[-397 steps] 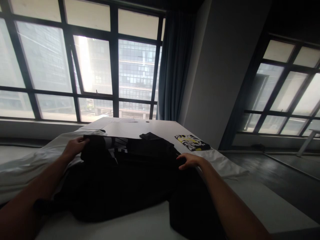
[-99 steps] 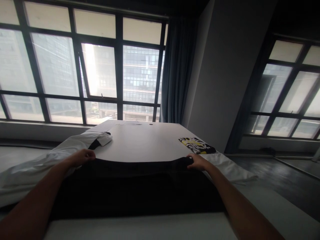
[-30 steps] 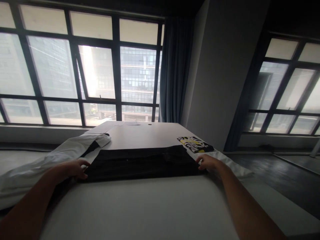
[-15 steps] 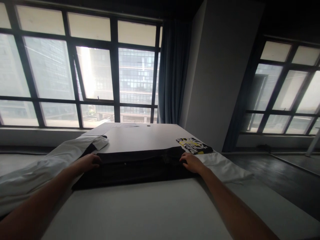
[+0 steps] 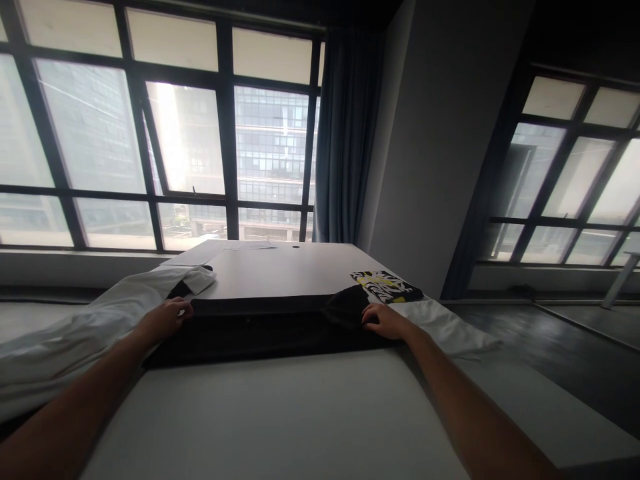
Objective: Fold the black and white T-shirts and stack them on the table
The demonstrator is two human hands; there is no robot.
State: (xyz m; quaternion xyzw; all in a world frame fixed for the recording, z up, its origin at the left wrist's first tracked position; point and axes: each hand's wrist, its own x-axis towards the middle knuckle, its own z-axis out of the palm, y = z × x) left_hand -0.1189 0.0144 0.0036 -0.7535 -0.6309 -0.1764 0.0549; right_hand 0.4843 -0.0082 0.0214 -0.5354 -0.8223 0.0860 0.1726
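Head view: a folded black garment [image 5: 265, 327] is lying across the middle of the white table [image 5: 280, 413], stretching as a long flat band from 9 o'clock to 3 o'clock in front of the person. The left hand [image 5: 167, 319] is resting at the garment's left end, at about 10 o'clock from the camera, its fingers curling over the upper edge of the cloth and pinching it. The right hand [image 5: 385, 321] is sitting at the garment's right end, at about 2 o'clock, its fingers closing on a raised fold of the black fabric there. Both forearms are reaching out from the bottom corners of the picture.

A white garment [image 5: 75, 333] is lying just beside the left hand, trailing off toward 8 o'clock, with a dark part showing at its collar. Another piece of white cloth [image 5: 450, 330] is spreading out just beyond the right hand toward 3 o'clock. A folded black, white and yellow patterned item [image 5: 385, 285] is lying near the right hand at 1 o'clock. Large windows [image 5: 190, 133] and a blue curtain [image 5: 345, 133] are standing behind the table at 12 o'clock.
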